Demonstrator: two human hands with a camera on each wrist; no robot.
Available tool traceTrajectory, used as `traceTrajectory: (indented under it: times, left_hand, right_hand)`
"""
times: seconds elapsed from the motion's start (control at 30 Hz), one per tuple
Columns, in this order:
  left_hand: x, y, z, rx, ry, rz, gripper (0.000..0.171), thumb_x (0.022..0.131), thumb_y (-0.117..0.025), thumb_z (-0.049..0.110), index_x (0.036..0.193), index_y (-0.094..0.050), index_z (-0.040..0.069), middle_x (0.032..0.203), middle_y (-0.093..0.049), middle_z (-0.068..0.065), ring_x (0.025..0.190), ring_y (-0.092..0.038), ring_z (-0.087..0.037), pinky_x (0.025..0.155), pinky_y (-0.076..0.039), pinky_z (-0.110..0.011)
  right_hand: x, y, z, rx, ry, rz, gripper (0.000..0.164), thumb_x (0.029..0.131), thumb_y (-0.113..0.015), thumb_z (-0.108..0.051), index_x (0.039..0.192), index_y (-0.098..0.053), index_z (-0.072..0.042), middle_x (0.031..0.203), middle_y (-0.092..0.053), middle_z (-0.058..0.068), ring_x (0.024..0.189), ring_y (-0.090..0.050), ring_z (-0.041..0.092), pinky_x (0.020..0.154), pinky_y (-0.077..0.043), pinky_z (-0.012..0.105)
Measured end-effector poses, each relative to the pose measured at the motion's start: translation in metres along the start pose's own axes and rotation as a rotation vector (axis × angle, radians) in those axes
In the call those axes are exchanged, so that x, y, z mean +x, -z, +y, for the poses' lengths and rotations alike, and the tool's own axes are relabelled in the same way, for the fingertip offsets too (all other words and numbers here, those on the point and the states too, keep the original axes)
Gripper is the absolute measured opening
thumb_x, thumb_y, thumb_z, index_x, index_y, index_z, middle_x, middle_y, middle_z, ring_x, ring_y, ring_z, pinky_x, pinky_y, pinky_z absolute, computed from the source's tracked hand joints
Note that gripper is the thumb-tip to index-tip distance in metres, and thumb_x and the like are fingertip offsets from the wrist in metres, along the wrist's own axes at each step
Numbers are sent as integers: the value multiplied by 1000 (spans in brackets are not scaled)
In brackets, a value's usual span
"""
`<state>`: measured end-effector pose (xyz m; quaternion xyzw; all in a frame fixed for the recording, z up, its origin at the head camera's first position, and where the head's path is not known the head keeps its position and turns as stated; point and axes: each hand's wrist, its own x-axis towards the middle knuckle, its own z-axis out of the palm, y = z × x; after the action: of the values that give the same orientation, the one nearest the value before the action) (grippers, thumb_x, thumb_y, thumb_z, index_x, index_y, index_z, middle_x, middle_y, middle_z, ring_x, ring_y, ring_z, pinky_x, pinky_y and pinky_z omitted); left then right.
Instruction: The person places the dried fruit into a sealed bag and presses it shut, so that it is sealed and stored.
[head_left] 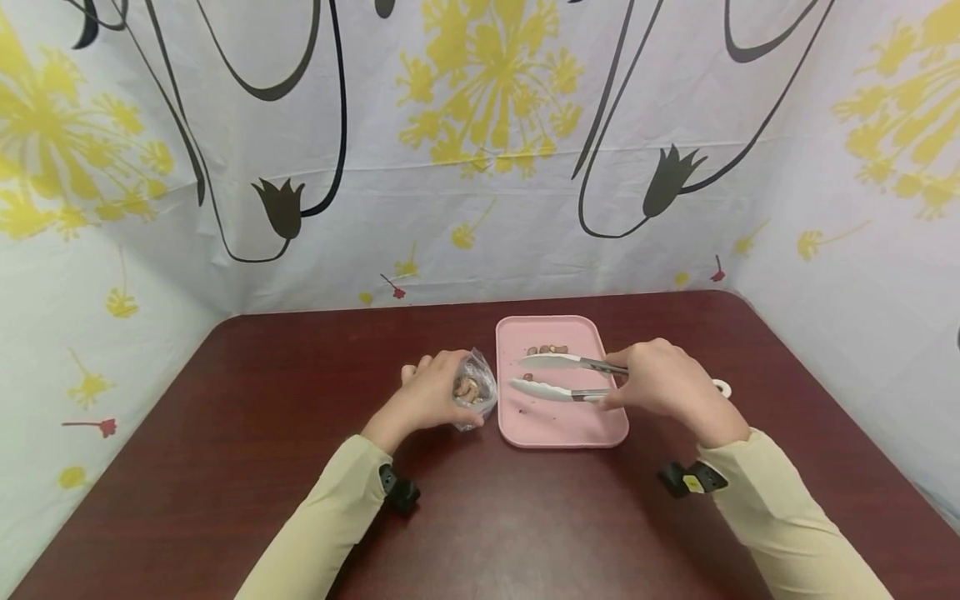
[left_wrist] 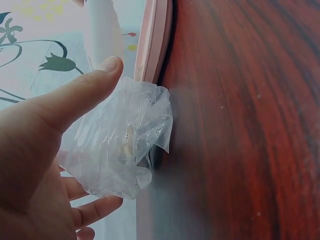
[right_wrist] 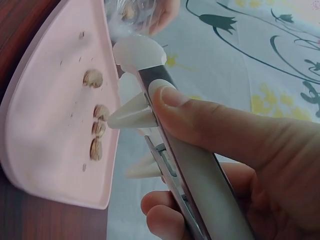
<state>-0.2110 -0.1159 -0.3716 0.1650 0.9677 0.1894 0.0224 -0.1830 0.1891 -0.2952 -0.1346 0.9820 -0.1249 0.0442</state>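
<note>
My left hand (head_left: 431, 392) holds a clear plastic bag (head_left: 480, 379), the thumb on its near side. Brown nut-like pieces (head_left: 468, 389) lie inside the bag, which stands by the left edge of a pink tray (head_left: 558, 429). In my right hand (head_left: 667, 387) are metal tongs (right_wrist: 195, 185) with white scalloped tips, gripped with the thumb on one arm. The tongs' arms are spread above the tray, and nothing shows between the tips. Several more brown nut-like pieces (right_wrist: 96, 128) sit on the tray, mostly in a row toward its far side.
Small dark crumbs (head_left: 522, 412) are scattered on the tray. The dark red wooden table (head_left: 300, 400) reaches back to a white patterned cloth (head_left: 450, 217) that hangs behind and along both sides. A white loop (head_left: 722, 387) shows beyond my right hand.
</note>
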Motion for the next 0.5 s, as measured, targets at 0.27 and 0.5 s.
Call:
traceTrajectory:
  times: [0.27,0.5]
  left_hand:
    - [0,-1,-1,17,-7,11,102,59,-87,51,142,-40,13,136,-51,-6,112,-46,-27,81,-28,-42]
    - [1,0,0,18,-5,6,102,59,-87,51,142,-40,14,136,-51,-6,111,-46,-26,82,-28,-43]
  right_hand:
    - [-4,-4,15,0,5,26,34,65,-83,-38,92,-74,-19,69,-63,-9,71,-55,17,61,-44,37]
    - [-4,-7,20,6,-14,13,35,64,-84,-36,93,-75,-17,72,-65,-7,70,-55,17,61,-44,36]
